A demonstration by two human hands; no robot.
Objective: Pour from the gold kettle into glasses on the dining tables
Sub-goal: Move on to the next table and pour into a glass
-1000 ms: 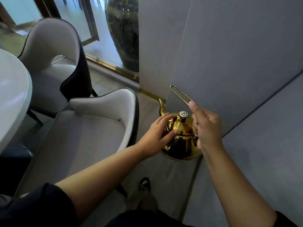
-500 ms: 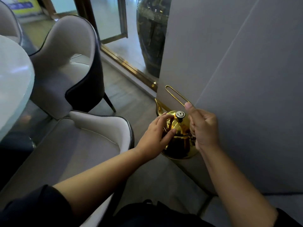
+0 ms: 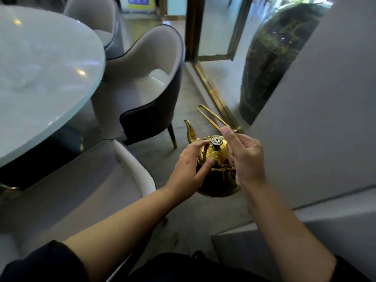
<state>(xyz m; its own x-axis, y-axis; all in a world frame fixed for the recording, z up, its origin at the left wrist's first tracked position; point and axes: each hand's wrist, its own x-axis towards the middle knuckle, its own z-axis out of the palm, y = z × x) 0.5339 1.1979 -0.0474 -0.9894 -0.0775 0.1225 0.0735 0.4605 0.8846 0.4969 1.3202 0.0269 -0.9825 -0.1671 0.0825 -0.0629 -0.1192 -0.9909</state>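
The gold kettle [image 3: 217,176] hangs in the air in front of me, spout pointing up and left, its ribbed lid knob on top. My right hand [image 3: 245,159] grips the thin gold wire handle, thumb pressed along it. My left hand [image 3: 190,169] rests against the kettle's left side and lid, fingertips touching the lid near the knob. A round pale glass dining table [image 3: 40,78] lies to the left. No glasses are visible on the part of it that shows.
A grey chair with a dark back [image 3: 146,94] stands by the table, and a second one [image 3: 85,184] is right below my left arm. A third chair [image 3: 93,15] is at the far side. A grey wall panel [image 3: 325,119] rises on the right, a large dark vase [image 3: 272,58] behind it.
The view has swung left toward the table, bringing more of its top and chairs into sight. Both hands keep the same hold on the kettle.
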